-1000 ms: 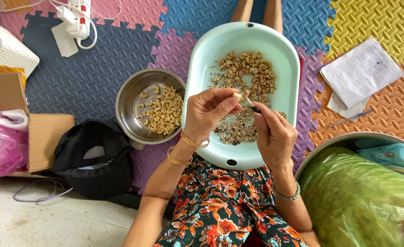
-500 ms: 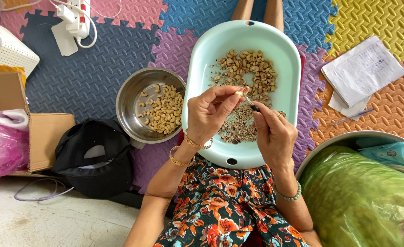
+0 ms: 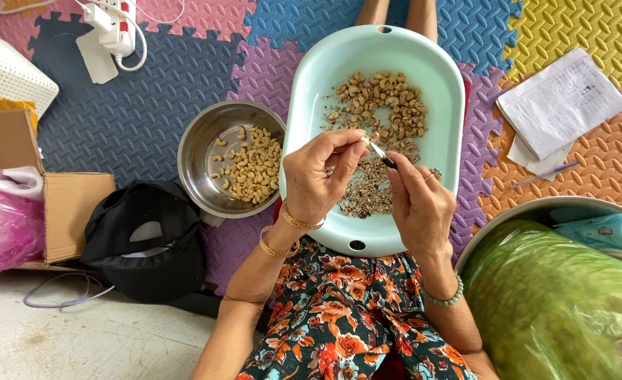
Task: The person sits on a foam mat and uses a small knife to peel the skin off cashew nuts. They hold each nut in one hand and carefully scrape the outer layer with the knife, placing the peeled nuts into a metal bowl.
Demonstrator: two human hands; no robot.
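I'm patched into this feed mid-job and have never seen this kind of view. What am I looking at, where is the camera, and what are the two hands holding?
There is no machine here: a person sits on a floor of coloured foam mats, and the single camera is worn on their head, looking down over their lap. The left hand pinches a small pale nut at its fingertips. The right hand holds a small dark-handled tool with its tip against that nut. Below the hands lies a pale green oval basin with unpeeled nuts and dark peelings. To its left stands a steel bowl holding pale peeled nuts. Also around: a black cap, a cardboard box, a pink bag, papers, a power strip, and a big steel bowl lined with a green bag.
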